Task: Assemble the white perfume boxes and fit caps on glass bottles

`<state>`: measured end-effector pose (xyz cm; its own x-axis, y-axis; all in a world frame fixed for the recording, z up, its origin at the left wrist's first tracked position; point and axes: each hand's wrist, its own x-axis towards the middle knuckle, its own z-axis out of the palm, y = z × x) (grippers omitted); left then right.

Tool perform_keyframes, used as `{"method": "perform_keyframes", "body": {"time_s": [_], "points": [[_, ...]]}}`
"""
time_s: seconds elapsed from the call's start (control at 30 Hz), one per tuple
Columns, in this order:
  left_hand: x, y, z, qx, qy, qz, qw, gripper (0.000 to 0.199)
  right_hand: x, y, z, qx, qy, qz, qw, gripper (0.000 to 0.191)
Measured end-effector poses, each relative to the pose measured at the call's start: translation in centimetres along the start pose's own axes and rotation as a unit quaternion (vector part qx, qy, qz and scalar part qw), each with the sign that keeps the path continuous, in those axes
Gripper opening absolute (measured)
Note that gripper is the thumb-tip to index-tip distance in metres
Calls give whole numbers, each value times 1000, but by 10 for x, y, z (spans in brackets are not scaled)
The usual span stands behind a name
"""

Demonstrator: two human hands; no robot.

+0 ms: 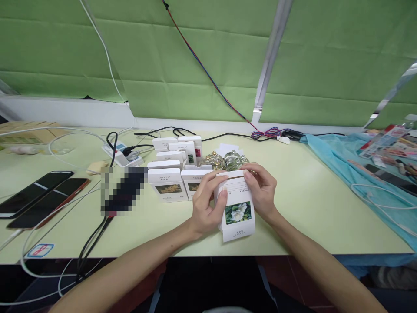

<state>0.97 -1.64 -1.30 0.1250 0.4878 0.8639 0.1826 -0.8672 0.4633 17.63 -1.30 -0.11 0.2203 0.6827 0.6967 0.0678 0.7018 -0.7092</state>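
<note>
A white cardboard box [239, 214] with a white-flower picture is held between both hands above the table's near middle. My left hand [209, 202] grips its left side, thumb on the front face. With thumb and fingers, my right hand [261, 187] pinches the upper right edge. One printed flap hangs toward me, and the far end shows a narrow dark gap. Just left of my hands stand several similar white boxes [166, 188], some with yellow-flower pictures. Behind the held box lies a pile of gold and silver-coloured metal pieces [228, 160], partly hidden by my hands.
Phones [35, 193] and looping cables lie on the left, near a power strip [122, 154]. A blue cloth [345, 156] with assorted items covers the right side. Bundled wires [270, 132] run along the back edge under a green curtain [195, 56].
</note>
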Motion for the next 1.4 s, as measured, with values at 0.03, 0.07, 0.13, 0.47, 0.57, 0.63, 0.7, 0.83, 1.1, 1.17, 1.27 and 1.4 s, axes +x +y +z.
{"method": "perform_keyframes", "body": {"time_s": [0.03, 0.07, 0.13, 0.47, 0.57, 0.63, 0.7, 0.83, 1.1, 1.17, 1.27, 1.4], "points": [[0, 0, 0, 3, 1, 0, 1000, 32, 0, 1, 0, 2, -1, -3, 1000, 10], [0, 0, 0, 7, 2, 0, 1000, 31, 0, 1, 0, 2, -2, -6, 1000, 10], [0, 1, 0, 12, 3, 3, 1000, 29, -1, 1, 0, -1, -4, -10, 1000, 10], [0, 1, 0, 2, 3, 10, 1000, 30, 1, -2, 1, 16, -11, -26, 999, 10], [0, 0, 0, -7, 4, 13, 1000, 31, 1, -1, 1, 12, -10, -23, 1000, 10], [0, 0, 0, -9, 3, 13, 1000, 31, 0, -1, 1, 5, -10, -21, 1000, 10], [0, 0, 0, -6, 1, 11, 1000, 30, 0, -1, 1, 0, -12, -20, 1000, 10], [1, 1, 0, 0, -3, 18, 1000, 30, 1, -2, 1, -3, -18, -26, 999, 11], [-1, -2, 2, -40, -3, 8, 999, 36, 0, 0, 0, 4, -22, -25, 999, 12], [-3, -3, 3, -58, 0, -5, 998, 40, 0, 0, 0, 0, -21, -23, 1000, 13], [-5, -4, 4, -70, 1, -27, 997, 44, 0, -1, 1, 0, -21, -24, 999, 14], [-4, -2, 4, -69, 6, -26, 997, 47, 0, -3, 2, 14, -24, -29, 999, 14]]}}
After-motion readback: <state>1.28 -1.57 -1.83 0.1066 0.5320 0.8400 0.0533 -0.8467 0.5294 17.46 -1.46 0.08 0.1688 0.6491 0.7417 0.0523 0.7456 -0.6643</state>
